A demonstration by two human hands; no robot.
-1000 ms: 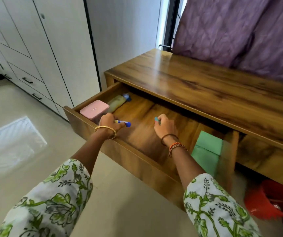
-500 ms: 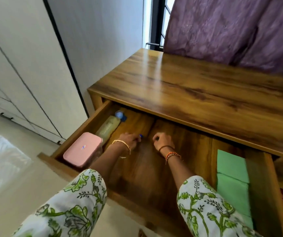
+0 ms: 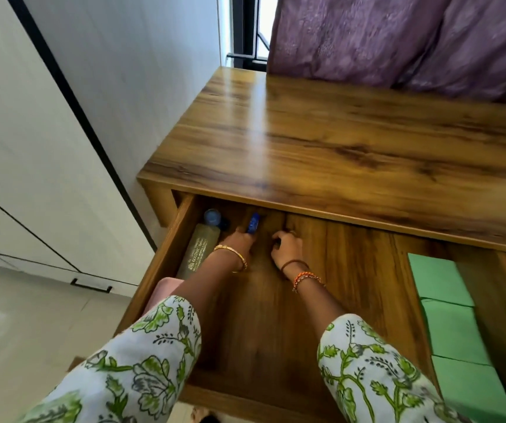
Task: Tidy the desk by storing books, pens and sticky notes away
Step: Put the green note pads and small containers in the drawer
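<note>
a: both arms deep in the open drawer (image 3: 166,264) here, left hand (image 3: 238,241) at the back with its fingers round a blue pen (image 3: 253,222), the pen poking out toward twelve o'clock under the desk top (image 3: 352,141)

b: and the right hand (image 3: 286,247)?

a: knuckles up, fingers curled under, sitting at three o'clock of the left one. whether there's another pen inside that fist i cannot tell, the fingers hide it

b: so the pen is right at the back edge of the drawer floor. what worries you?

a: a few things. the bottle (image 3: 199,248) lies on its side at nine o'clock of the left hand, nearly touching the wrist, blue cap (image 3: 212,216) toward the back. i'd say a careless release or a sideways pull of that arm could nudge it and set it rolling

b: and the pen itself is round

a: exactly, let go on bare wood it may roll, maybe out of sight under the desk top where the drawer goes dark. closing the drawer hard would likely send it sliding too

b: knuckles near that overhang as well

a: yes, both hands are tucked just under the front lip of the desk top, so lifting straight up risks a scrape. better to draw back toward six o'clock first

b: anything else in there?

a: a pink box (image 3: 163,291) half hidden by the left sleeve (image 3: 141,361), and green sticky notes (image 3: 441,300) stacked in the compartment at three o'clock, well apart from the hands. the sleeve could drag the pink box on the way out
</note>
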